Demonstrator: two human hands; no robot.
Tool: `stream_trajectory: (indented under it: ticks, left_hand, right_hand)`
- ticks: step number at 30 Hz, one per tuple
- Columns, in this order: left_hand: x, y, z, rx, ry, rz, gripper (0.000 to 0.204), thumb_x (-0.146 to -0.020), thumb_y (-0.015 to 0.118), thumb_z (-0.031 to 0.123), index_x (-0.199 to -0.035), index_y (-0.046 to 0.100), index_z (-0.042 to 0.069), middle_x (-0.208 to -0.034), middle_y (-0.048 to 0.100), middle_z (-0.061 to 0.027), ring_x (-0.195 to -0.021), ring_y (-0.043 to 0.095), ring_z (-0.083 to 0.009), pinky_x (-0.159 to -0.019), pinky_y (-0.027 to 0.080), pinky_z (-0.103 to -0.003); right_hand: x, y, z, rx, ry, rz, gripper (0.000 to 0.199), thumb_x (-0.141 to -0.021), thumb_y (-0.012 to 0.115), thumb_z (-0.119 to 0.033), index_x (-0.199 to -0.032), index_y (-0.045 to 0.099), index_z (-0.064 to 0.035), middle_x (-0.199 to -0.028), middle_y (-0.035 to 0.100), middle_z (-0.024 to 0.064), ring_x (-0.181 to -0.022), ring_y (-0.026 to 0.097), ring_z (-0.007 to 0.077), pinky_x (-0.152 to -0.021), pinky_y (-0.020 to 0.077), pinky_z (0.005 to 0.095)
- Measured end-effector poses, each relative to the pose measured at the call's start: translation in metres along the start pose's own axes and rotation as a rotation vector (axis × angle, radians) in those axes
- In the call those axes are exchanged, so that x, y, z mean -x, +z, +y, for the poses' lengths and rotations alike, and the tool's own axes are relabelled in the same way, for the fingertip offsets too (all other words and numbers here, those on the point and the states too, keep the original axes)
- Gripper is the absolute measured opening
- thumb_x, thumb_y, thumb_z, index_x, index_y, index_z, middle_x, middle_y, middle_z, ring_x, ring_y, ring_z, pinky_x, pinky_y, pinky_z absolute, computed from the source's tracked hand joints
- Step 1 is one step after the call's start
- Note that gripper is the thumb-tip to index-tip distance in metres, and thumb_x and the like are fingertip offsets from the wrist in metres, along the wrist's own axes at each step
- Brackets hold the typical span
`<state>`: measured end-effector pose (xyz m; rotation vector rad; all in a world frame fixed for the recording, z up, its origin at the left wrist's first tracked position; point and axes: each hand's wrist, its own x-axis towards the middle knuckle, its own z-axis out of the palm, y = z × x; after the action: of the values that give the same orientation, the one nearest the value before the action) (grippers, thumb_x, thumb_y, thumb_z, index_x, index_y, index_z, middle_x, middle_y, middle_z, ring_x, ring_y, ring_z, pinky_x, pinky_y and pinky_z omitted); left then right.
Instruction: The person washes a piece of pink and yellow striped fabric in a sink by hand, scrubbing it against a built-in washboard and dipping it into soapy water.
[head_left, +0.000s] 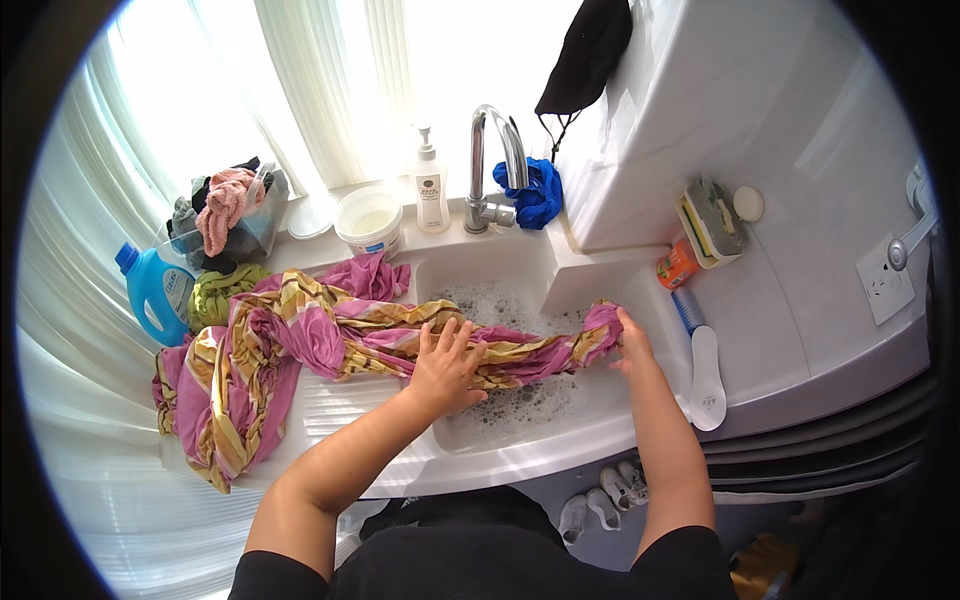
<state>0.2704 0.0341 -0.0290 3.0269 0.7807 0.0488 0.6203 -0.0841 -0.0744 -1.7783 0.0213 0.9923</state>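
A long, wet-looking pink and yellow patterned cloth (315,340) lies bunched over the ribbed washboard side of the white sink (520,462). Its twisted right part stretches across the basin, above grey suds (535,402). My left hand (442,368) rests on the middle of this twist, fingers spread and palm down. At the far right end of the cloth, my right hand (630,345) grips the bunched tip between thumb and fingers; some of those fingers are hidden.
Behind the basin stand a chrome faucet (480,170), a white pump bottle (431,190) and a white tub (369,220). At left are a blue detergent jug (158,298) and a clothes-filled clear bin (262,225). A brush (706,375) lies on the right ledge.
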Motion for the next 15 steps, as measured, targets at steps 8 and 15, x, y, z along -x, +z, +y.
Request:
stream_trajectory:
  ticks: [8,15]
  left_hand:
    - [-0.048,0.079,0.034,-0.247,0.038,-0.431,0.093,-0.079,0.064,0.061,-0.154,0.028,0.019,-0.159,0.024,-0.0145,-0.149,0.012,-0.0368,-0.111,-0.001,-0.07]
    - [-0.062,0.133,0.011,-0.276,0.105,-0.806,0.056,-0.094,0.046,0.038,-0.146,0.044,0.016,-0.153,0.036,-0.0153,-0.147,0.021,-0.0351,-0.111,0.003,-0.07]
  right_hand:
    - [0.018,0.075,0.071,1.866,-0.758,-0.316,0.087,-0.073,0.075,-0.043,-0.149,0.037,-0.026,-0.156,0.028,0.0145,-0.146,0.01,0.0432,-0.107,0.018,0.0736]
    - [-0.008,0.098,0.07,2.081,-0.779,-0.586,0.07,-0.071,0.075,-0.04,-0.135,0.055,-0.0186,-0.141,0.045,0.0082,-0.141,0.024,0.0406,-0.106,0.0234,0.0718]
